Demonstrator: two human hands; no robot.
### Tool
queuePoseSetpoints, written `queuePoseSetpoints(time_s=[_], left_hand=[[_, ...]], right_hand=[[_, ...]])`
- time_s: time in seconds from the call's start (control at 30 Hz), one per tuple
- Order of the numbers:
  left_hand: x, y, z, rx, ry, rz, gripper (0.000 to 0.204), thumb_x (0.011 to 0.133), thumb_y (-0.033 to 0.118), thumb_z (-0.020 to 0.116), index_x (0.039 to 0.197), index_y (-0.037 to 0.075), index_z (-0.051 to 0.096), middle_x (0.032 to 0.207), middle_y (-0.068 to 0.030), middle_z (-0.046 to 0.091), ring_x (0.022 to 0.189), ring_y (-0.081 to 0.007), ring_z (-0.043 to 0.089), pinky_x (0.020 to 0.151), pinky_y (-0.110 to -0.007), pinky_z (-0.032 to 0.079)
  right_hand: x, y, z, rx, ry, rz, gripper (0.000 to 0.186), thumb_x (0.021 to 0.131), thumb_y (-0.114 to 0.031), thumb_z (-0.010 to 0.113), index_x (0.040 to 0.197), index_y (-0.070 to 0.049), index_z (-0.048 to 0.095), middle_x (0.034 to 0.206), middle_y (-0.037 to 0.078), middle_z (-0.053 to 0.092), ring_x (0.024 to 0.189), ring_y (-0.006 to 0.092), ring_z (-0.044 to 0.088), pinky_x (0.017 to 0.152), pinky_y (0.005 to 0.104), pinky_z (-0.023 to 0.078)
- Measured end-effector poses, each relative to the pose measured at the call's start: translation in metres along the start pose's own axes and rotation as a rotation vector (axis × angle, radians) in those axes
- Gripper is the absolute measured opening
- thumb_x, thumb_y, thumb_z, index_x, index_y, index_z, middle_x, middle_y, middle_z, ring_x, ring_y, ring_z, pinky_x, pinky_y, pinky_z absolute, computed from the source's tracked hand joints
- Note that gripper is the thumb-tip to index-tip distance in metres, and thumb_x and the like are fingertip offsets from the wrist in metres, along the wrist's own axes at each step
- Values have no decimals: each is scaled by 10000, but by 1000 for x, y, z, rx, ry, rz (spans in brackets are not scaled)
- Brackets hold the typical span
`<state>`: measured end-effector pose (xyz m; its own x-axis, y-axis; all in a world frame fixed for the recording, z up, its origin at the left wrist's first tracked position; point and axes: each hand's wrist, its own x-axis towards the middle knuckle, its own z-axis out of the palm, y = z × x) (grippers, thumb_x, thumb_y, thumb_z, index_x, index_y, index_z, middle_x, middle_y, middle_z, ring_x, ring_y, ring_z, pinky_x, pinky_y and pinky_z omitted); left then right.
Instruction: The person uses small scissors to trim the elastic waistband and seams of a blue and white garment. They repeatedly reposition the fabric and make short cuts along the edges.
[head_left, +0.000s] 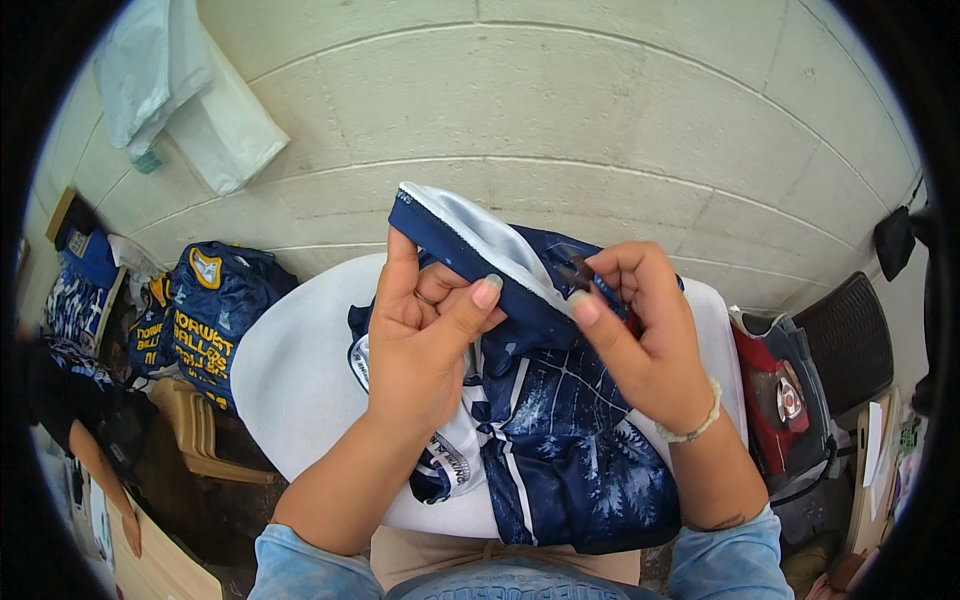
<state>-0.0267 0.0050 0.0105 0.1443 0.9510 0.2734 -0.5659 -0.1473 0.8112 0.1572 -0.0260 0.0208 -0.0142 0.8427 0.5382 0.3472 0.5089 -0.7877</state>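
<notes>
A navy sports garment (590,430) with white stripes and a pale tree print lies over a white padded board (290,360). My left hand (425,330) pinches its raised, folded-over navy edge (450,240) between thumb and fingers, and the pale inner side (485,225) faces up. My right hand (640,320) is at the other end of that edge, fingers bent around a small dark tool (575,272). The tool is smeared by motion, so its kind cannot be told. White patterned cloth (455,455) shows beneath my left forearm.
Behind the board rises a pale block wall (600,110); plastic bags (190,100) hang at its left. Navy jerseys with yellow lettering (215,320) hang over a brown chair (190,420). Another person's arm (100,475) rests left. A red and grey object (775,390) stands right.
</notes>
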Motion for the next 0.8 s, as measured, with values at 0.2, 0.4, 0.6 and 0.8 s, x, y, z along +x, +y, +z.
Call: queuePoseSetpoints(time_s=[0.2,0.4,0.6,0.8], left_hand=[[-5,0,3,-35,-80,15,793,887,-61,591,1521,97,141,1046,-102,640,944,-146,660,816,-273,561],[-5,0,0,-30,-146,30,812,887,-81,574,1528,83,103,1048,-127,631,934,-156,662,822,-275,554],[-6,0,0,-53,-151,25,819,887,-90,570,1530,82,93,1040,-126,627,929,-159,662,810,-271,551],[-7,0,0,-41,-148,10,828,879,-93,584,1529,77,99,1012,-116,628,908,-147,660,799,-259,547]], right_hand=[[-7,-13,1,-105,-91,-80,371,733,-82,828,1034,5,631,902,48,629,756,87,573,668,214,477],[-4,-10,-1,-139,-81,-148,330,727,-78,829,996,5,655,918,55,655,757,88,590,655,212,489],[-5,-10,-2,-154,-109,-166,330,728,-76,827,1002,-4,656,926,71,672,759,98,604,651,218,496],[-5,-9,-3,-116,-115,-143,329,731,-71,824,1001,5,652,928,74,673,766,105,609,655,224,497]])
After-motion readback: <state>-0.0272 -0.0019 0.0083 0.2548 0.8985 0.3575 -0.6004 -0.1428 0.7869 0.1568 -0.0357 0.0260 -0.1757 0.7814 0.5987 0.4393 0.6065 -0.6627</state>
